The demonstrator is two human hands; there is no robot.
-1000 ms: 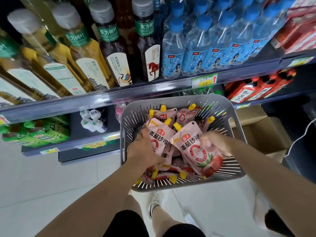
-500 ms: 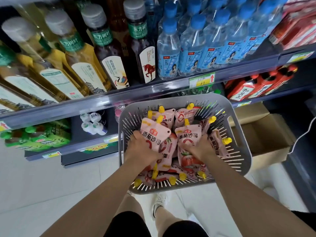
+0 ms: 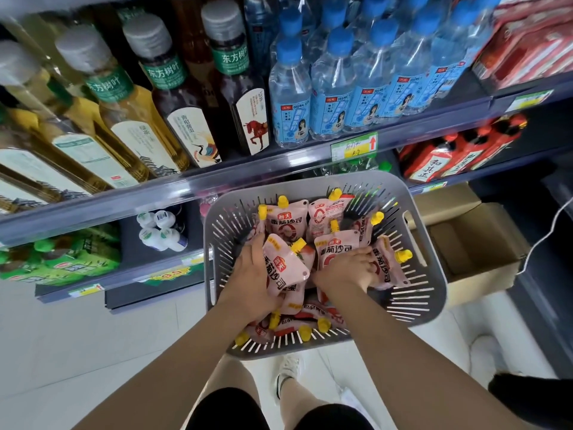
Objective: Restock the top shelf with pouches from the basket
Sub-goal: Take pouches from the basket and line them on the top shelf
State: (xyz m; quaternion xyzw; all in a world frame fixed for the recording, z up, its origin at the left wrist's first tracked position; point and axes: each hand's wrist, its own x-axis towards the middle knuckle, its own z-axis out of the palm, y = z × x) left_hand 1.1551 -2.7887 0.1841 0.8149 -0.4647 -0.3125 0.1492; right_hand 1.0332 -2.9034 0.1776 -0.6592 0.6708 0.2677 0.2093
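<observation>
Grey plastic basket (image 3: 310, 182) is sitting low in front of the shelving. Its far rim is lying just under the front edge of the shelf rail (image 3: 155, 203), and its right wall is standing just beside an open cardboard box (image 3: 471, 243). The basket mouth is facing up, with white floor (image 3: 93, 336) showing to its left. Water bottles (image 3: 331, 94) and tea bottles (image 3: 124, 113) are standing on the shelf above the rail, well apart from the hands.

Left hand (image 3: 251, 274) is sitting inside the basket near the left wall, fingers curling round a pink pouch (image 3: 286, 268). That pouch is tilting, its yellow cap pointing toward the far wall.

Right hand (image 3: 347, 271) is sitting at the centre, fingers curling over a second pouch (image 3: 387, 270), which is leaning toward the right wall. Both hands are grasping, and they are lying near each other but apart.

Other pouches (image 3: 322, 212) are lying heaped in the basket. Several are leaning by the far wall beyond the fingertips, and more are lying under both wrists by the near wall.
</observation>
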